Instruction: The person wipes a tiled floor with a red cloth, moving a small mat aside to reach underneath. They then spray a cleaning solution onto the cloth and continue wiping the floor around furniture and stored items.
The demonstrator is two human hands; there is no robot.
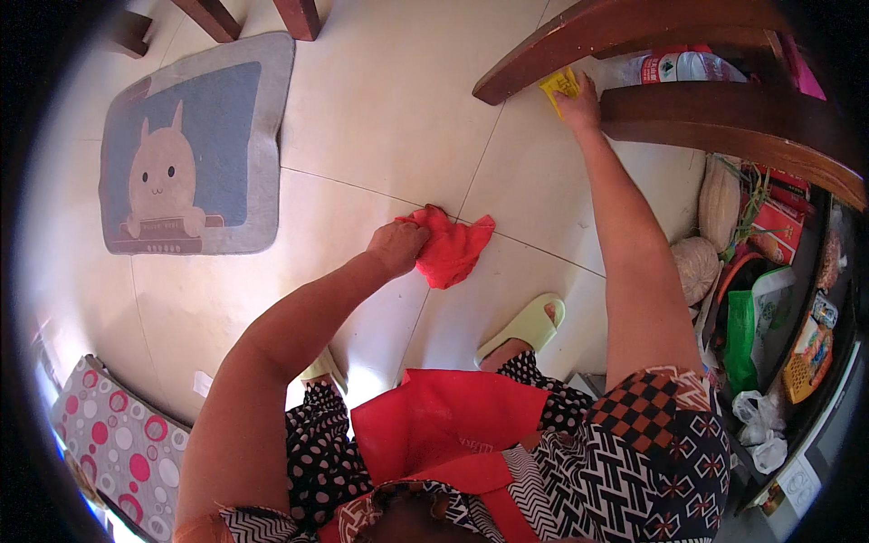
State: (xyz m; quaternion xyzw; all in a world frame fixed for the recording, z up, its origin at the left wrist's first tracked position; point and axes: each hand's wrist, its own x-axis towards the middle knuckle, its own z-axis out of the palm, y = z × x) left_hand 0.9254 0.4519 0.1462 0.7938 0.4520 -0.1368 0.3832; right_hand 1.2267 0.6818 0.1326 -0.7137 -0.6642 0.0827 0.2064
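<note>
My left hand (399,247) is closed around one side of a red cloth (453,246), which hangs or lies crumpled over the pale floor tiles. Whether the cloth touches the floor I cannot tell. Out to the upper right, my right hand (581,105) grips a small yellow packet (561,87) that bears writing. That hand is between two dark red-brown wooden legs (536,61) of a piece of furniture. Part of the packet is hidden behind my fingers.
A grey-blue mat (220,142) with a cartoon animal lies at the left. A plastic bottle (686,68) rests between the wooden pieces. Gourds (719,203), a green bag (741,332) and boxes (777,227) crowd the right. A circle-patterned cover (122,441) is at lower left.
</note>
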